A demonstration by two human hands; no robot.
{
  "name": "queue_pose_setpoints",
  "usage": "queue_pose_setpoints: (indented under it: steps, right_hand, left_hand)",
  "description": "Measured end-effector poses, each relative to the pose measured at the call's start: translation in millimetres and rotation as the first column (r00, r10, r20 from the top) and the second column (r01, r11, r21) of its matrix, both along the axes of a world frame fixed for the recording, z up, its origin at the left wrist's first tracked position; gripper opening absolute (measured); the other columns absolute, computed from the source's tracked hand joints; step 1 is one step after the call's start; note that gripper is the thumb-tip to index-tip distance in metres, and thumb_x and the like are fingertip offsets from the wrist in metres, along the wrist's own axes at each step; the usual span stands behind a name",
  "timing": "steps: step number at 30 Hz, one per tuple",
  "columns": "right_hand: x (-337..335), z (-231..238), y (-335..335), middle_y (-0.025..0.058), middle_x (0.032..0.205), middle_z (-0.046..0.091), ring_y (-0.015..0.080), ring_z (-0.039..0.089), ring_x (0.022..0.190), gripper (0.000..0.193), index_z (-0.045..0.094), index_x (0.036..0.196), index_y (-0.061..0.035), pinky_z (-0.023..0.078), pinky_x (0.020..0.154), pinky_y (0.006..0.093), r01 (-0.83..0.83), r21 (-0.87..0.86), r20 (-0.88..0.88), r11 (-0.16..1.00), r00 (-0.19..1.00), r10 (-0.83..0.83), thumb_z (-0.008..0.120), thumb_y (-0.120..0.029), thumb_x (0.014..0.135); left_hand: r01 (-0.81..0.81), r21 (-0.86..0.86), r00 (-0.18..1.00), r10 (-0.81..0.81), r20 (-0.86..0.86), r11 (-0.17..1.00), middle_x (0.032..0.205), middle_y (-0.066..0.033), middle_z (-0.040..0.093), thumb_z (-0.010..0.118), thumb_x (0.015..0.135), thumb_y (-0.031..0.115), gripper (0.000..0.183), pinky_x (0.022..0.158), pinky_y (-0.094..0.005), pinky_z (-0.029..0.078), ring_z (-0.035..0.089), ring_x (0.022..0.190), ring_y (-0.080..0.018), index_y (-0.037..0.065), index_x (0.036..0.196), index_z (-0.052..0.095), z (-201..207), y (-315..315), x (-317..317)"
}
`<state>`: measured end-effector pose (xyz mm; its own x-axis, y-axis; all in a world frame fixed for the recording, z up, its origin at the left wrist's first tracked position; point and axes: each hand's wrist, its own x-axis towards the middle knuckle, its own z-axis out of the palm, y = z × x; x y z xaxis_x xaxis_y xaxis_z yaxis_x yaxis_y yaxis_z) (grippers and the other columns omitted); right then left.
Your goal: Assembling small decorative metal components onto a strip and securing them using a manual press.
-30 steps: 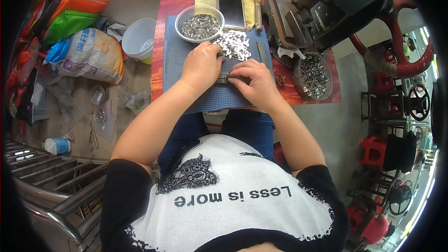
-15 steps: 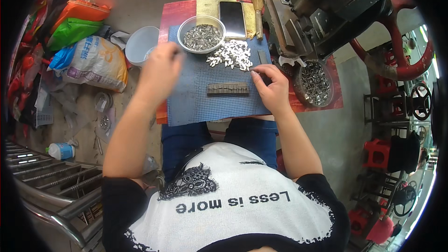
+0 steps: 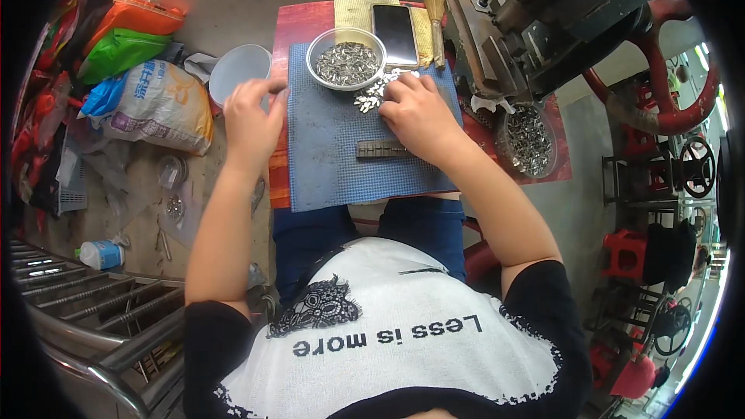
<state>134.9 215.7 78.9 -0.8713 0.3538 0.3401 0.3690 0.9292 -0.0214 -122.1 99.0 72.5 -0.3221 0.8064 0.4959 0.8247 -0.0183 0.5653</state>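
My left hand hovers past the left edge of the blue mat, in front of a pale plastic tub. Its fingers are bent, with the thumb apart from them, and I see nothing held. Over the pile of small white pieces, my right hand points its bent fingers down and hides much of the pile. Those fingertips are closed together; whatever they pinch is hidden. A slotted dark metal block lies on the mat, its right end covered by my right hand. A clear bowl holds many small metal parts.
A phone lies on a yellow cloth, beside a straw brush. To the right stand a heavy machine press and a tub of metal parts. Bags lie on the floor at the left.
My right hand has moved left and forward from the mat's right side onto the white pieces. The left hand has dropped back and left, away from the bowl. The view has shifted slightly.
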Motion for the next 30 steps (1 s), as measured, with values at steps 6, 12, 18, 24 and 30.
queue_pose_setpoints:
  steps: [6, 12, 18, 24, 30]
  right_hand:
    - [-12, 7, 9, 0.0106, 0.1, 0.06, 0.0275, 0.053, 0.108, 0.011, 0.066, 0.086, -0.004, 0.042, 0.094, 0.0408, -0.015, 0.051, 0.126, 0.999, 0.992, 0.008, 0.067, -0.011, 0.078]
    - [19, 28, -9, 0.0161, 0.098, 0.057, 0.0357, 0.055, 0.098, 0.012, 0.06, 0.095, -0.0009, 0.047, 0.088, 0.0429, 0.058, -0.349, -0.223, 0.935, 0.964, -0.143, 0.065, -0.007, 0.086]
    - [35, 15, -111, 0.0131, 0.076, 0.065, 0.0337, 0.065, 0.067, 0.013, 0.057, 0.098, -0.0059, 0.052, 0.06, 0.0434, 0.003, -0.623, -0.023, 0.782, 1.0, -0.022, 0.063, -0.014, 0.09]
    - [50, -85, -133, 0.0176, 0.078, 0.067, 0.036, 0.066, 0.076, 0.013, 0.065, 0.094, -0.0034, 0.054, 0.068, 0.0449, 0.2, -0.566, 0.272, 0.8, 0.961, -0.048, 0.066, -0.015, 0.088]
    - [43, -67, -129, 0.0178, 0.085, 0.069, 0.0375, 0.066, 0.08, 0.015, 0.07, 0.093, -0.0015, 0.053, 0.072, 0.044, 0.227, -0.704, 0.233, 0.673, 0.969, -0.083, 0.069, -0.013, 0.084]
  left_hand:
    - [-0.03, 0.088, 0.999, 0.027, 0.044, 0.996, 0.092, -0.007, 0.07, 0.071, 0.084, 0.014, 0.01, 0.088, -0.0399, 0.044, 0.062, 0.096, -0.0288, 0.007, 0.091, 0.07, -17, -12, 18]
    - [-0.041, 0.133, 0.996, 0.031, 0.079, 0.99, 0.104, -0.0091, 0.067, 0.071, 0.083, 0.012, 0.017, 0.092, -0.0404, 0.042, 0.058, 0.104, -0.0286, 0.007, 0.099, 0.07, -30, -18, 31]
    - [-0.046, 0.114, 0.997, 0.039, 0.061, 0.992, 0.104, -0.0105, 0.066, 0.07, 0.083, 0.007, 0.016, 0.09, -0.038, 0.046, 0.058, 0.102, -0.0285, 0.005, 0.098, 0.07, -31, -21, 38]
    - [0.116, 0.133, 0.971, -0.14, 0.194, 0.984, 0.097, -0.0128, 0.066, 0.069, 0.085, 0.004, 0.014, 0.082, -0.0355, 0.049, 0.061, 0.092, -0.0277, 0.002, 0.099, 0.068, -30, -27, 40]
    - [0.376, 0.016, 0.926, -0.377, 0.006, 0.926, 0.111, -0.0168, 0.065, 0.065, 0.088, 0.011, 0.023, 0.093, -0.0429, 0.049, 0.06, 0.107, -0.0354, 0.0, 0.109, 0.066, -17, -9, 66]
